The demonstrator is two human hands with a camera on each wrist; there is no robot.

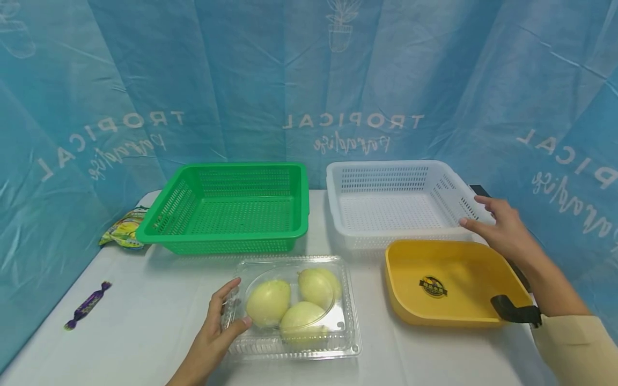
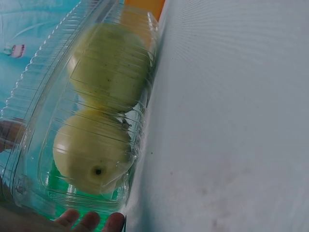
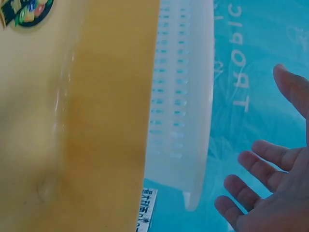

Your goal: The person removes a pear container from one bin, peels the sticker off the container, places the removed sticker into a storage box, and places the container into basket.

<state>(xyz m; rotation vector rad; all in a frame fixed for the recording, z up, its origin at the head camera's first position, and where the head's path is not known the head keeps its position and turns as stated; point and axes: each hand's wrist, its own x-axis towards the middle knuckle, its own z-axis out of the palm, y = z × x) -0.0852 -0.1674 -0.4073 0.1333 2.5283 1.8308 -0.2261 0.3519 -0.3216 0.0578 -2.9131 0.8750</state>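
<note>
A clear plastic clamshell box [image 1: 351,316] sits at the front middle of the white table, its lid down over three round, pale yellow-green fruits [image 1: 268,303]. My left hand [image 1: 212,329] holds the box's left end, thumb near the front corner and fingers along the side. In the left wrist view, fingertips [image 2: 88,221] show at the end of the box, beside the fruits [image 2: 94,152]. My right hand [image 1: 507,228] is held over the right rim of the white basket [image 1: 340,230]. Its fingers are spread with nothing between them, as the right wrist view also shows.
A green basket [image 1: 222,236] stands behind the box. A yellow basin [image 1: 458,279] with a round label is at the front right, before the white basket. On the left lie a purple-wrapped candy [image 1: 88,305] and a yellow-green packet [image 1: 124,229]. Blue curtains [image 1: 309,80] surround the table.
</note>
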